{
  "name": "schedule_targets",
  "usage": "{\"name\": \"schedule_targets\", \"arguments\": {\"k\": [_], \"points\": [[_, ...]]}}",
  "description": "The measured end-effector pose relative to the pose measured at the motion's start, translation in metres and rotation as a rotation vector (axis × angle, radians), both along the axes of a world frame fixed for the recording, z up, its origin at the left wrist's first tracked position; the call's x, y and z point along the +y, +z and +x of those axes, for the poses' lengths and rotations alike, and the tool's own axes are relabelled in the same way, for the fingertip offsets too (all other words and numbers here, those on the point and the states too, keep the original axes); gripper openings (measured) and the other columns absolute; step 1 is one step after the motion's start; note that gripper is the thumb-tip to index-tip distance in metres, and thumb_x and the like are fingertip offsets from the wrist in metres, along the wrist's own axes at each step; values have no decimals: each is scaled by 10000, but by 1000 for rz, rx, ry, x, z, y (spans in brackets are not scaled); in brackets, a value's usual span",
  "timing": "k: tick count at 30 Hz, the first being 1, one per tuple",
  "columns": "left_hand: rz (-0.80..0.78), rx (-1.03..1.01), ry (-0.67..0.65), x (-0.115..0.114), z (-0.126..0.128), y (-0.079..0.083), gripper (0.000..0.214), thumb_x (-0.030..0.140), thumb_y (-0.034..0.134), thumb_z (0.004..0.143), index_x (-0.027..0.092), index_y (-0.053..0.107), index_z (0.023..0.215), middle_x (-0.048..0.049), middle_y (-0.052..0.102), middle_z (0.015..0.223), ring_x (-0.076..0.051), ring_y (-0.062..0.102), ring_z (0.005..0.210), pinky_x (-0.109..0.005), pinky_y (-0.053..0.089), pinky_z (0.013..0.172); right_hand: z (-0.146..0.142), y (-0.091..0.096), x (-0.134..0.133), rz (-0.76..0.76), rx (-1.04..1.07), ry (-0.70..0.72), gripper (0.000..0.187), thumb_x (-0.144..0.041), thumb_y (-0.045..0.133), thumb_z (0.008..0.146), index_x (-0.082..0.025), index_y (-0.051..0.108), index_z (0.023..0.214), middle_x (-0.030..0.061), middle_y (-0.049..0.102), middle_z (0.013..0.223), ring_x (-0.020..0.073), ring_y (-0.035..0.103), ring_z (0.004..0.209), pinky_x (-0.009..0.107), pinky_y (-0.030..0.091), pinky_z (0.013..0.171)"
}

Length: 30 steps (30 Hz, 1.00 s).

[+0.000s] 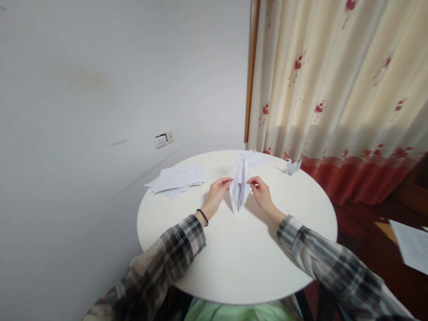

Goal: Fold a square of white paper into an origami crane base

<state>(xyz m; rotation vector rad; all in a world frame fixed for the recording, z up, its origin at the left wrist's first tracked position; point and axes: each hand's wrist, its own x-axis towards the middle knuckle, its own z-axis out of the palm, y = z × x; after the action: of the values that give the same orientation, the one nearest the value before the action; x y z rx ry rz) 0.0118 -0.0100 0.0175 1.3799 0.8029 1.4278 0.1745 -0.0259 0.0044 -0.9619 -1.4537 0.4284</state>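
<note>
A folded white paper piece (239, 189), long and pointed at its lower end, stands upright between my hands above the round white table (240, 258). My left hand (220, 191) pinches its left edge between thumb and fingertips. On the opposite edge, my right hand (262, 194) grips it the same way, the other fingers curled in. The paper's sides are spread a little, with creases down the middle. Whether its tip touches the table I cannot tell.
A stack of white paper sheets (179, 178) lies at the table's left. More white paper (257, 158) lies at the back, partly hidden. A small folded paper figure (293, 167) stands at the right rim. Beyond are a wall socket (160, 141) and a curtain (317, 98).
</note>
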Motion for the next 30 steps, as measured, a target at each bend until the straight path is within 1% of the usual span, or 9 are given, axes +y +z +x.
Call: {"name": "schedule_targets", "arguments": {"k": [4, 6, 10, 13, 15, 18, 21, 26, 30], "points": [[5, 44, -71, 0, 0, 0, 206, 258, 600, 676, 139, 655, 834, -53, 636, 871, -132, 544, 776, -245, 408, 718, 1, -2, 2, -3, 8, 9, 159, -172, 389, 695, -180, 534, 757, 23, 558, 742, 154, 501, 695, 278, 383, 646], [12, 72, -78, 1, 0, 0, 236, 260, 624, 659, 135, 646, 858, -53, 634, 876, -131, 545, 778, -246, 405, 725, 1, -1, 1, -13, 11, 7, 168, -179, 391, 701, -178, 547, 763, 24, 566, 746, 154, 502, 692, 278, 386, 643], [51, 143, -62, 7, -1, -3, 279, 210, 683, 583, 127, 627, 844, -32, 627, 798, -108, 533, 672, -232, 403, 662, 1, 2, -3, -34, -32, 8, 171, -229, 419, 739, -174, 579, 765, 35, 588, 773, 156, 513, 712, 279, 394, 645], [74, 216, -86, 14, -3, -8, 265, 186, 676, 578, 125, 632, 831, -22, 627, 760, -92, 512, 600, -230, 402, 624, 0, 5, -4, -51, -61, 13, 156, -288, 487, 742, -171, 586, 770, 36, 592, 773, 156, 524, 709, 271, 403, 622], [68, 241, -119, 18, -4, -11, 277, 178, 670, 575, 123, 639, 844, -25, 634, 758, -97, 521, 599, -239, 412, 630, 0, 5, -4, -52, -78, 20, 147, -296, 522, 731, -173, 588, 776, 32, 593, 775, 150, 527, 702, 265, 409, 614], [29, 208, -153, 21, -5, -14, 331, 172, 677, 555, 119, 638, 879, -38, 649, 795, -124, 563, 668, -262, 431, 673, 0, 3, -2, -50, -98, 35, 152, -293, 550, 721, -177, 607, 801, 38, 602, 819, 146, 533, 721, 262, 419, 622], [0, 162, -153, 22, -5, -14, 384, 172, 699, 528, 115, 637, 902, -50, 657, 835, -139, 581, 718, -276, 438, 702, -1, 0, 1, -64, -105, 72, 191, -306, 581, 707, -176, 628, 839, 53, 615, 874, 149, 549, 751, 267, 431, 642], [-62, 103, -146, 21, -5, -13, 447, 176, 737, 484, 105, 644, 916, -60, 667, 831, -138, 585, 706, -287, 444, 714, -1, -4, 3, -93, -58, 111, 268, -318, 629, 668, -180, 644, 897, 64, 636, 911, 171, 576, 813, 276, 444, 650], [-90, 91, -152, 17, -7, -11, 474, 193, 743, 510, 114, 640, 966, -60, 669, 846, -137, 586, 719, -292, 443, 734, 1, -5, 4, -124, 7, 152, 316, -312, 655, 640, -171, 649, 923, 77, 636, 951, 177, 581, 836, 283, 450, 672]]}}
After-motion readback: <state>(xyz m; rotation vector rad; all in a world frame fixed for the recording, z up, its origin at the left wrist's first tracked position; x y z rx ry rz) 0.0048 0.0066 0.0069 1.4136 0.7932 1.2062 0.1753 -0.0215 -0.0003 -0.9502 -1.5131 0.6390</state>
